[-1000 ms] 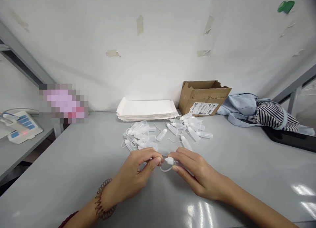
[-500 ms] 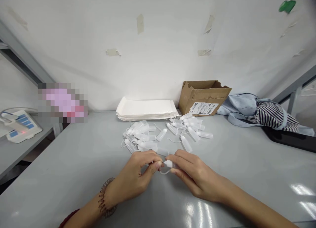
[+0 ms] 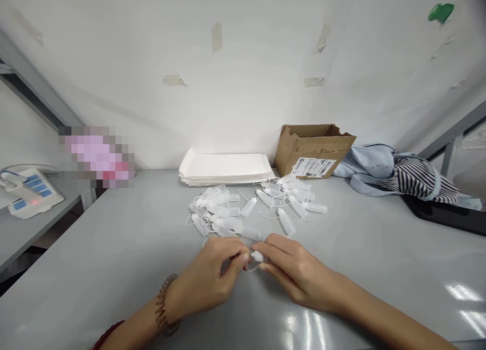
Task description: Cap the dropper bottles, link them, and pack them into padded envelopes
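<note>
Between my hands, at the front of the grey table (image 3: 144, 269), lies a small bottle (image 3: 258, 256) with a white tapered tip pointing left. My right hand (image 3: 299, 271) is closed round its body, which the fingers mostly hide. The finger and thumb of my left hand (image 3: 212, 274) are pinched beside the tip, at the end of the bottle's thin strap; what they grip is too small to make out. Just beyond my hands, several translucent bottles (image 3: 286, 222) with looped straps are heaped.
A stack of white flat sheets (image 3: 228, 169) lies against the wall. Right of it stands an open cardboard box (image 3: 313, 150), then a light blue cloth bag (image 3: 370, 163) and a black object (image 3: 448, 214). A white device (image 3: 36, 193) sits at far left.
Both hands have shifted slightly down with the bottle, and my right hand has also moved a little left. The heaped bottles lie as before.
</note>
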The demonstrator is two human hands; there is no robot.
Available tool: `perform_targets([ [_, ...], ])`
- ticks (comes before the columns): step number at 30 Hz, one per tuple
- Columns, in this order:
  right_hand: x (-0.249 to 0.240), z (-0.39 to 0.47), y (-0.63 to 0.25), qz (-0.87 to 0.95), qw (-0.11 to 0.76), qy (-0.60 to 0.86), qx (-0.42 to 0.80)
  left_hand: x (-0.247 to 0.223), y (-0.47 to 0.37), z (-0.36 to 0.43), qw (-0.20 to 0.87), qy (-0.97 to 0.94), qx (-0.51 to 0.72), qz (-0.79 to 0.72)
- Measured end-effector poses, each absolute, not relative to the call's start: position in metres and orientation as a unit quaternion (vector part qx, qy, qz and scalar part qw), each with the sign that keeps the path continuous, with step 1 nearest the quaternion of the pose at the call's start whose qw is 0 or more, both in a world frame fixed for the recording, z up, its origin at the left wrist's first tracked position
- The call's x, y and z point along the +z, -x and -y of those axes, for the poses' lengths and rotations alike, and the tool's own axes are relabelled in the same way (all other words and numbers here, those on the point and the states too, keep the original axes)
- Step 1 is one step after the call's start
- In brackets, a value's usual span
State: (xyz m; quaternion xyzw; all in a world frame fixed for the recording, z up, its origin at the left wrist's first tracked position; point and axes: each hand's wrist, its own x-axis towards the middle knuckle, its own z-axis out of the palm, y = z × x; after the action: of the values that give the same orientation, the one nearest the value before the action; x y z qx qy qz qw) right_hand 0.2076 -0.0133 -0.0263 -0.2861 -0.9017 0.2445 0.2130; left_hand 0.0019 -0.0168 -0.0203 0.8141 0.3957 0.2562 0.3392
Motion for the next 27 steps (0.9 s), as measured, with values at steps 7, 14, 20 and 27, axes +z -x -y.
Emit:
perform_targets([
  [7, -0.027, 0.009, -0.208, 0.899, 0.244, 0.281, 0.232, -0.014, 0.001, 0.015, 0.314, -0.828, 0.248, -0.394],
  [14, -0.026, -0.011, -0.223, 0.857, 0.247, 0.441, 0.102, -0.010, 0.023, -0.006, 0.181, -0.790, 0.296, -0.505],
  [20, -0.028, -0.025, -0.234, 0.811, 0.197, 0.549, 0.050, -0.011, 0.033, -0.014, 0.088, -0.751, 0.267, -0.598],
  [27, -0.035, -0.025, -0.229, 0.787, 0.112, 0.605, 0.053, -0.012, 0.033, -0.013, 0.069, -0.693, 0.280, -0.661],
])
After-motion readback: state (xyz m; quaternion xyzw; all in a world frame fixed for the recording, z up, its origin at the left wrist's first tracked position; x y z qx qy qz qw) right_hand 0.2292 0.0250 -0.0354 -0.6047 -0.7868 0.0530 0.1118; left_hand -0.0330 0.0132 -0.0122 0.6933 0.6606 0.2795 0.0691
